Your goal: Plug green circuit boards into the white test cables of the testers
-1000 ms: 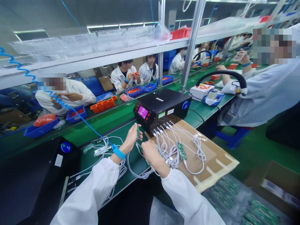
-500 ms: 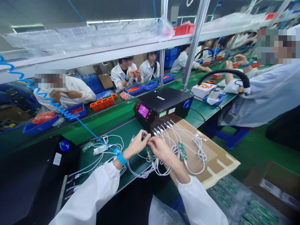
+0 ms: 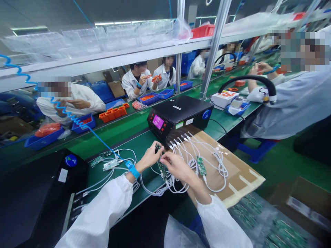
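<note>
My left hand (image 3: 152, 154), with a blue strap at the wrist, has its fingers closed around a small dark-green circuit board (image 3: 157, 148), mostly covered by them. Against it is my right hand (image 3: 177, 167), thumb and fingertips pinched together; whatever is between them is too small to make out. Just below the fingertips hangs another green circuit board (image 3: 162, 170) among white cables (image 3: 160, 191). A third green board (image 3: 201, 166) with a white cable plugged in lies to the right on the brown cardboard (image 3: 240, 172).
A black tester (image 3: 181, 110) with a lit pink screen stands behind my hands, cables along its front. Another black box (image 3: 38, 196) is at left, near a silvery board (image 3: 111, 164). Bagged boards (image 3: 281, 230) lie at lower right. Co-workers sit across the line and at right.
Both my hands have shifted slightly left, and the board beneath them has moved left too. Across the line, a co-worker's hands have spread apart with orange parts.
</note>
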Demonstrator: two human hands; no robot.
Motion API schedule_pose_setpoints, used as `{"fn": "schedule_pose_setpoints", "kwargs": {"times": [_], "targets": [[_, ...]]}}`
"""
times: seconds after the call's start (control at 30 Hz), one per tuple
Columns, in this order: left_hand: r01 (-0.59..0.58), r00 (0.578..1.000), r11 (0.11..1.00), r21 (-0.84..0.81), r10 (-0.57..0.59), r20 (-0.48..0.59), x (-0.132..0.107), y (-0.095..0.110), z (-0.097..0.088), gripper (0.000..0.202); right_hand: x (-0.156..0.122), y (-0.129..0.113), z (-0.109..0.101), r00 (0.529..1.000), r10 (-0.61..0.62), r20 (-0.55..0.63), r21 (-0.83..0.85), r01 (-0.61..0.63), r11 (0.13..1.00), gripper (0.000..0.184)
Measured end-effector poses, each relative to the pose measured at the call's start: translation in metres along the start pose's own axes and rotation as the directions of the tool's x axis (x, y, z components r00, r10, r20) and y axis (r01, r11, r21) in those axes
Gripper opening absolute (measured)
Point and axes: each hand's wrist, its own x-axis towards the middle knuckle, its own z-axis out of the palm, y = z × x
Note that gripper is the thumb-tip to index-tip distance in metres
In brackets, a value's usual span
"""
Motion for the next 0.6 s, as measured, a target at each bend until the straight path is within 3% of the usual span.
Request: {"fn": "schedule_pose_setpoints", "kwargs": {"times": [0.1, 0.23, 0.37, 0.47, 0.6], "targets": [[0.024, 1.0, 0.985, -0.169, -0.026, -0.013, 0.0, -0.001, 0.003, 0.034, 0.001, 0.002, -0.002, 0.997, 0.002, -0.078, 0.046, 0.001, 0.999, 0.013], [0.1, 0.994, 0.899, -0.426, -0.111, -0.001, -0.008, 0.006, 0.01, 0.05, 0.002, 0.004, -0.003, 0.98, 0.023, -0.198, 0.097, -0.003, 0.995, 0.015], [0.095, 0.995, 0.918, -0.386, -0.075, 0.067, -0.021, 0.018, 0.022, 0.055, 0.003, 0.004, -0.001, 0.96, 0.08, -0.268, 0.195, -0.027, 0.98, 0.02], [0.007, 1.0, 0.919, -0.394, -0.01, -0.005, -0.025, 0.025, 0.034, 0.058, 0.002, 0.003, 0.001, 0.955, 0.096, -0.282, 0.163, -0.051, 0.985, 0.021], [-0.048, 0.993, 0.891, -0.451, -0.004, -0.114, -0.021, 0.026, 0.046, 0.063, 0.002, 0.001, 0.0, 0.962, 0.059, -0.267, -0.032, -0.07, 0.997, 0.022]]}}
